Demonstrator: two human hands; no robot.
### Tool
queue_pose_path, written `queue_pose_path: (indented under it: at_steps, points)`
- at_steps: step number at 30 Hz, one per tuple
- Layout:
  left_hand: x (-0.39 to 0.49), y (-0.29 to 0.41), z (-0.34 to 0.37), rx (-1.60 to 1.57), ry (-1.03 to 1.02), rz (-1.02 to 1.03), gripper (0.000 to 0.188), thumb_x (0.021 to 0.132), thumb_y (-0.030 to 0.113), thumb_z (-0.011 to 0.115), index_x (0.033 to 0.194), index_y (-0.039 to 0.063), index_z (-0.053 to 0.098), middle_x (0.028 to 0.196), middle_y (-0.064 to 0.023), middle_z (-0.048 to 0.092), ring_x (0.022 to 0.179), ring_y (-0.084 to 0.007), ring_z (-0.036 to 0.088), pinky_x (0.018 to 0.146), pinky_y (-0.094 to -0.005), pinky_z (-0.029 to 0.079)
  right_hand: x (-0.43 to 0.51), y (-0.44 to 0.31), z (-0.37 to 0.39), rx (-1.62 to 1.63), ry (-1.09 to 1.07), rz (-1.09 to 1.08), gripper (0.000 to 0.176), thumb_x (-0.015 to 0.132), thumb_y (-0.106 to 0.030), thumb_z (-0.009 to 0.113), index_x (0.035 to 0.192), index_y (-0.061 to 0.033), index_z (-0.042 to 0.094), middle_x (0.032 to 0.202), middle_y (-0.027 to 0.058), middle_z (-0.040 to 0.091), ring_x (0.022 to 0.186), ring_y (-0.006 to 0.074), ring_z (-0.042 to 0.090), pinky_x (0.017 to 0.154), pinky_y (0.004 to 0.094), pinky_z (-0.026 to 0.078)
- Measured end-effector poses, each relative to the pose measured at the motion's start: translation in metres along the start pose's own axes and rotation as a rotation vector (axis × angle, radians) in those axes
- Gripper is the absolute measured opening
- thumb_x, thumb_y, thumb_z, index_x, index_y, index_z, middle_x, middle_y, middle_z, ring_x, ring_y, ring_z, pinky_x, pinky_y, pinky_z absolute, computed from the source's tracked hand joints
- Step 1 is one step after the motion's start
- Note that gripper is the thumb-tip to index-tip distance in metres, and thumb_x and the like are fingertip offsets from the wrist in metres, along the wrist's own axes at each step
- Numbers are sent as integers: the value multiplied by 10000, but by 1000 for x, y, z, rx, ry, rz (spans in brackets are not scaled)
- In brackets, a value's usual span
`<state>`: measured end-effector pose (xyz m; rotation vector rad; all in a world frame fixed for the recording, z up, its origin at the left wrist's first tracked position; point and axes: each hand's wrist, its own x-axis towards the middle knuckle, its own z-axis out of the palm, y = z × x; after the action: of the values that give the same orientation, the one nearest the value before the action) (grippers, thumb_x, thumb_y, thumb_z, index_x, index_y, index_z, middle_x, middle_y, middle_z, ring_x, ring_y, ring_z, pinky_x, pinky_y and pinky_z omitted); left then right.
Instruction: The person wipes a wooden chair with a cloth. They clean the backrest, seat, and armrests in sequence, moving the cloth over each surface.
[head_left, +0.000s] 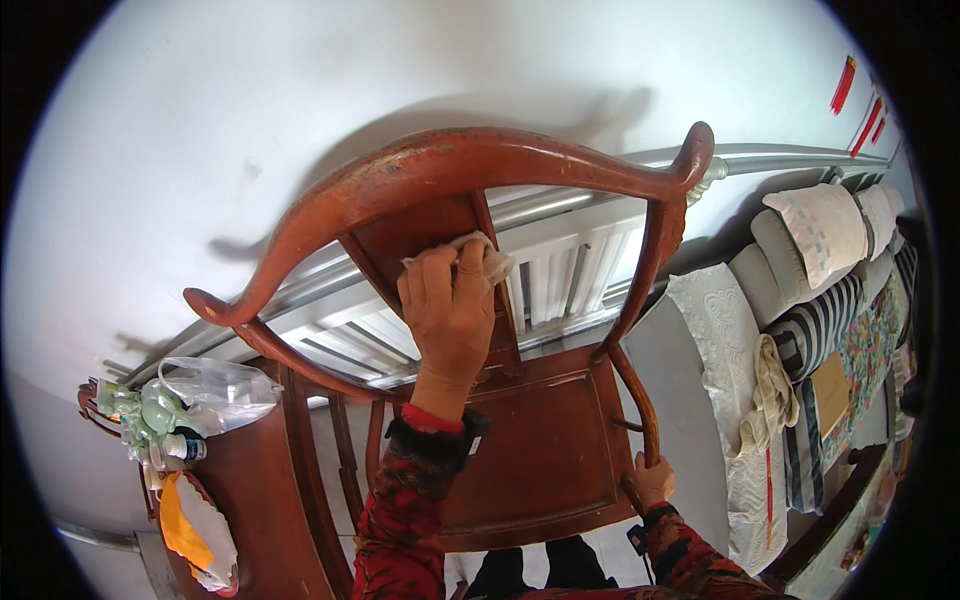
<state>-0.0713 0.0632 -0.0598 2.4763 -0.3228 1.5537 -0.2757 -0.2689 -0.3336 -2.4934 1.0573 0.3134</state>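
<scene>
A wooden armchair (555, 442) with reddish-brown finish and a curved top rail (450, 161) stands before me. My left hand (446, 315) presses a crumpled pale cloth (491, 261) against the flat back splat (420, 225), just under the rail. Part of the cloth is hidden beneath the fingers. Lower down on the right, my right hand (651, 480) is wrapped around the front end of the chair's armrest (636, 386). Finish looks worn along the top rail and on this armrest.
A white radiator (562, 277) and wall are behind the chair. To the left, a wooden table (270, 480) bears a clear plastic bag (225, 394), bottles and a tray with an orange cloth (184, 517). A sofa with a lace cover (709, 322) and cushions (817, 229) stands right.
</scene>
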Motion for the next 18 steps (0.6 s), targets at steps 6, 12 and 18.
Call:
queue_pose_path:
  at_steps: [6,12,18]
  points:
    - [15,-11,18,40,120,1,415,711,-26,747,1112,78,717,1026,-82,532,961,-285,550,859,-409,464,3,4,3,-29,-8,-19,494,848,-552,618,980,-84,709,909,212,722,901,419,688,802,517,531]
    - [-1,1,12,6,34,-57,407,700,-39,754,1095,54,719,1017,-81,544,954,-282,562,863,-403,466,3,2,2,-45,9,-16,500,841,-555,622,977,-82,708,912,215,723,883,427,689,788,527,530]
    - [10,-9,2,-54,7,65,394,694,-35,749,1079,45,720,1001,-84,551,936,-279,562,863,-411,452,2,1,1,-41,2,-5,506,844,-545,627,987,-66,705,915,225,720,892,429,690,790,530,534]
